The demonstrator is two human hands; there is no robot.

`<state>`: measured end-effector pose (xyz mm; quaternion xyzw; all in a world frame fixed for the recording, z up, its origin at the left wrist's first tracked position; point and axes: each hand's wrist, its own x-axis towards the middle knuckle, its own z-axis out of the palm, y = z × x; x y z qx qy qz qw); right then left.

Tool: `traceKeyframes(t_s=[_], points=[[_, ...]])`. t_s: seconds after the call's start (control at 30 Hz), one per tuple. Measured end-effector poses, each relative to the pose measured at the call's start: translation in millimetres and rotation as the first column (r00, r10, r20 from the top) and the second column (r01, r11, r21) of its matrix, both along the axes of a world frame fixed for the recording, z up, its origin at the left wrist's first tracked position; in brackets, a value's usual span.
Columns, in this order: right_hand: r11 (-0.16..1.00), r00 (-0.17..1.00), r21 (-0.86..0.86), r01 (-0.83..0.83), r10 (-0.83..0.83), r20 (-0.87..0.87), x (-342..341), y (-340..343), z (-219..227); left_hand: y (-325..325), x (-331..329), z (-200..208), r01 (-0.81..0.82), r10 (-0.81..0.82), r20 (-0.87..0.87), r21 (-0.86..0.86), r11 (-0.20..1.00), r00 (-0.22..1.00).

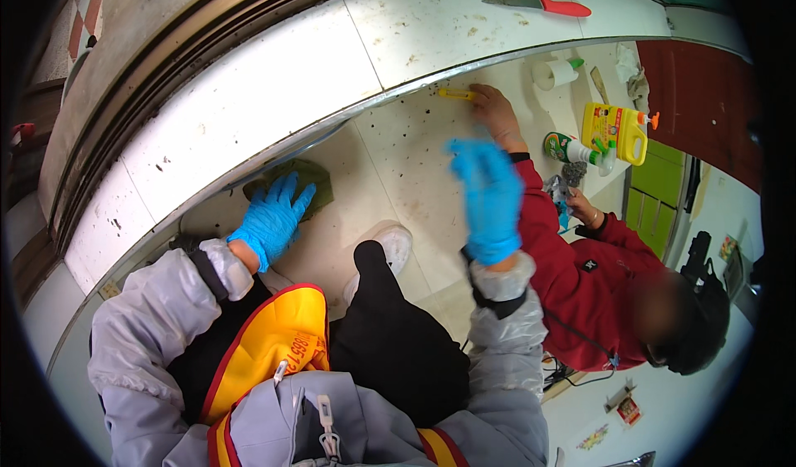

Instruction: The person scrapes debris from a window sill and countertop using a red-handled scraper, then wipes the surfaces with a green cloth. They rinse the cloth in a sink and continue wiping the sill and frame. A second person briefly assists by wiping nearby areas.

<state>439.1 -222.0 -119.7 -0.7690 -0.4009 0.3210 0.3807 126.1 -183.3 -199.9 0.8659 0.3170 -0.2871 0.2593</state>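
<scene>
My left hand (269, 222), in a blue glove, lies with its fingers spread on a dark green cloth (313, 187), beside the edge of the white tiled ledge (274, 106). My right hand (487, 197), also gloved in blue, is raised in front of a co-worker's red sleeve. Motion blurs its fingers, and I cannot make out anything in them. Beyond it, the co-worker's bare hand (495, 110) holds a small yellow tool (456, 94) on the pale tiles. The co-worker's other hand (583, 208) is next to a crumpled grey and blue packet (562, 206).
A knife with a red handle (564, 7) lies on the ledge. To the right stand a yellow jug (612, 128), a green and white spray bottle (568, 148) and a white roll (554, 74). Dark crumbs dot the tiles (406, 148). A white shoe (395, 247) is below me.
</scene>
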Motion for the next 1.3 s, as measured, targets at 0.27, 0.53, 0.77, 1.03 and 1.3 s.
traceKeyframes(t_s=[0.27,0.53,0.77,1.03,1.3], points=[[0.789,0.843,-0.299,-0.537,0.515,-0.155,-73.2,-42.9,-70.4,-10.2,0.0,-50.3,0.014,-0.014,-0.117,-0.006,1.0,0.993],[0.764,0.815,-0.289,-0.578,0.558,-0.154,-71.4,-40.1,-78.6,-3.0,-13.3,-104.6,-0.421,0.427,0.017,-0.137,0.897,0.904],[0.72,0.789,-0.33,-0.611,0.587,-0.179,-75.5,-43.9,-79.9,10.5,4.3,-95.4,-0.521,0.511,-0.104,-0.144,0.841,0.853],[0.665,0.756,-0.391,-0.637,0.638,-0.147,-72.9,-47.9,-79.9,7.1,1.3,-91.4,-0.479,0.469,-0.106,-0.104,0.872,0.877],[0.646,0.746,-0.414,-0.642,0.65,-0.142,-73.4,-50.3,-77.2,5.0,-13.6,-103.9,-0.094,0.094,-0.003,0.0,0.996,0.996]])
